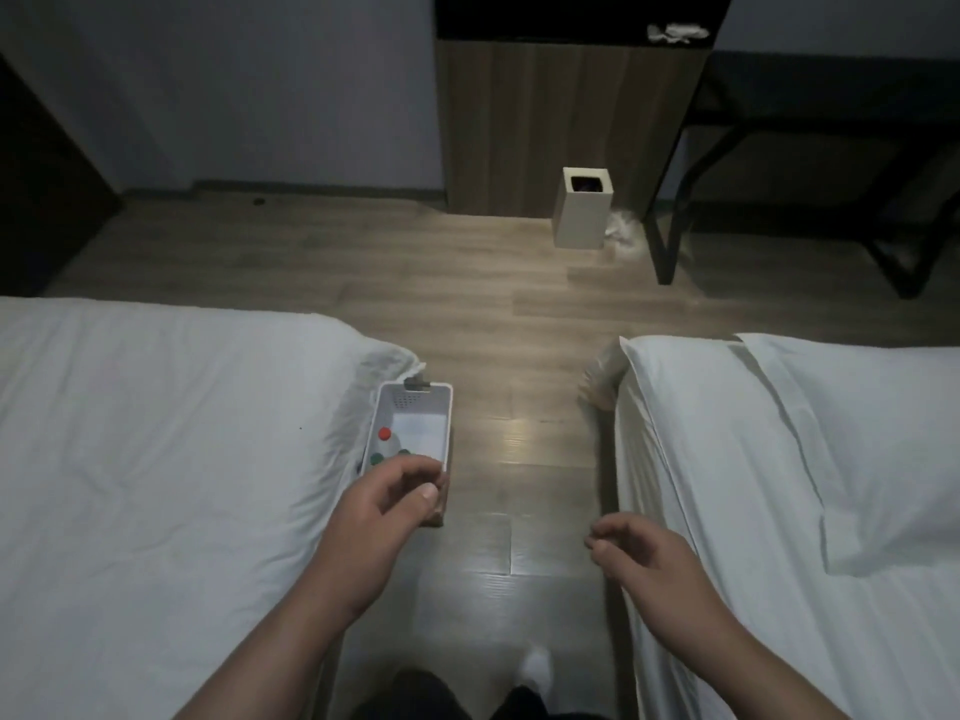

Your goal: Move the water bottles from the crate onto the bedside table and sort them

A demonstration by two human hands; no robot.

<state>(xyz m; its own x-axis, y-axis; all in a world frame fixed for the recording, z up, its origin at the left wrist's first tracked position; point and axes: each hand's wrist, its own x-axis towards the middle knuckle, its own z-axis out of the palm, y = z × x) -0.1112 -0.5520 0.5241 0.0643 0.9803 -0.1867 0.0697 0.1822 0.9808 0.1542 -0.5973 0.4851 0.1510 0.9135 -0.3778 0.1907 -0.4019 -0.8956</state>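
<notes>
Dim bedroom, crate [413, 402] on the wooden floor [519, 459] with bottles [384, 434] inside, left hand [395, 493] loosely curled and empty just above its near end, right hand [641, 556] likewise empty well to its right, so fetching looks underway: next, reach down and grip one.

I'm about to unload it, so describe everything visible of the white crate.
The crate is a white rectangular bin, seemingly plastic, open-topped, with a perforated far wall. It stands upright on the wooden floor against the left bed. One red cap and two green caps show in its near left corner. The left hand hides its near end; contact is unclear.
</notes>
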